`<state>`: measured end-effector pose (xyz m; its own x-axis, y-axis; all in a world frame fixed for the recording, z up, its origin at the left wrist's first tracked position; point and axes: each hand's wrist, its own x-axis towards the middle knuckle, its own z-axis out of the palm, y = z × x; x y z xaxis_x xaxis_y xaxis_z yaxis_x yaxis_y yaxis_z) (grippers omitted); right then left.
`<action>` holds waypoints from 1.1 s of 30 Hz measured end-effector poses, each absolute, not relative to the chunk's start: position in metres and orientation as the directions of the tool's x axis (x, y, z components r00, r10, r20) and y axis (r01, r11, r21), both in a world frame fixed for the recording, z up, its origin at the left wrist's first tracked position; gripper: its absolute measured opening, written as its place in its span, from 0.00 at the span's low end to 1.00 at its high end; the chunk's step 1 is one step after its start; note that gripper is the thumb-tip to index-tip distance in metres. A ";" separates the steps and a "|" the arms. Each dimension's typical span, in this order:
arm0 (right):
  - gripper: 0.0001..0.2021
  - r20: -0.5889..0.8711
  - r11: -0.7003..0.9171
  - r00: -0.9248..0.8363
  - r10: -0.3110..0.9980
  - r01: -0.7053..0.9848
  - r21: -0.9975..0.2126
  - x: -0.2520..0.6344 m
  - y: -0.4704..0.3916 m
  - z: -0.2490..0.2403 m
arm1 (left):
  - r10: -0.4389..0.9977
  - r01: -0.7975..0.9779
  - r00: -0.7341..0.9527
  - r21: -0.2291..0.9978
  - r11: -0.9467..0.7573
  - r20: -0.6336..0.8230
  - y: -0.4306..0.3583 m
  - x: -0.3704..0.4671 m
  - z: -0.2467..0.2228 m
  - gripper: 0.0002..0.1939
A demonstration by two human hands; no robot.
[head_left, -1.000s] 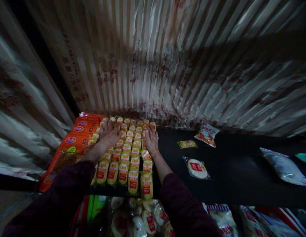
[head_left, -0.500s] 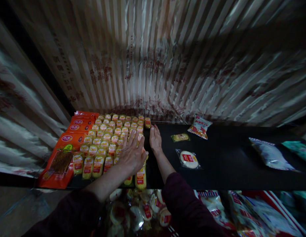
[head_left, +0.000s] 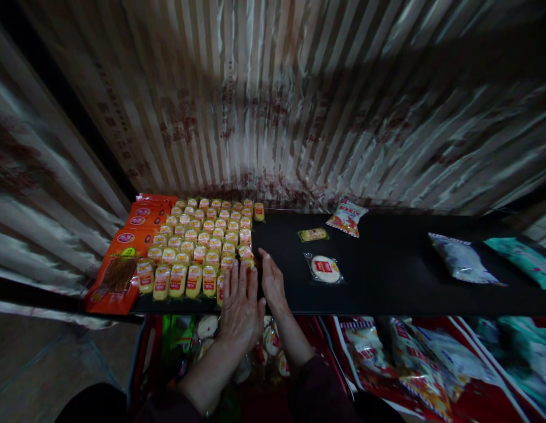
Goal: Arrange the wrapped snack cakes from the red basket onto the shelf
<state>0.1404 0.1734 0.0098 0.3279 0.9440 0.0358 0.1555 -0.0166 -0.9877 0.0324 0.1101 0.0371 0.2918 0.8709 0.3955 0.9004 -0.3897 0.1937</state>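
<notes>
Rows of small yellow wrapped cakes stand on the left part of a black shelf. My left hand lies over the front right corner of the rows, palm down with its fingers stretched out, and hides the cakes beneath it. Upright along the right side of the rows is my right hand, fingers extended, with its fingertips near the end cakes. Neither hand grips anything that I can see. One cake stands at the back right end of the rows.
Orange snack packs lie left of the cakes. To the right are a flat yellow packet, a round white cake, a red-and-white bag, a pale bag and a green bag. Red bins with packaged snacks sit below.
Both hands have moved toward the shelf's front edge, uncovering cakes in the middle rows. The view has shifted slightly, showing more of the bins below.
</notes>
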 end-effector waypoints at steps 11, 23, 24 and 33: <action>0.31 0.065 0.026 0.208 0.976 0.186 -0.982 0.130 0.160 0.012 | 0.841 0.921 0.285 0.114 -0.374 0.459 0.133 0.032 0.023 0.30; 0.39 0.084 0.049 0.191 0.978 0.181 -0.982 0.131 0.204 0.013 | 0.833 0.910 0.311 0.111 -0.400 0.458 0.132 0.027 0.026 0.27; 0.38 0.083 0.054 0.177 0.981 0.163 -0.985 0.130 0.207 0.013 | 0.831 0.909 0.311 0.111 -0.401 0.461 0.133 0.026 0.026 0.27; 0.35 0.085 0.061 0.265 0.961 0.098 -0.993 0.134 0.199 0.007 | 0.825 0.899 0.316 0.130 -0.419 0.469 0.131 0.024 0.029 0.28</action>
<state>0.1339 0.1993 0.0066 0.2648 0.9606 0.0848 0.0975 0.0608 -0.9934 0.0237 0.1312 0.0287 0.3160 0.8246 0.4692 0.8988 -0.4186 0.1303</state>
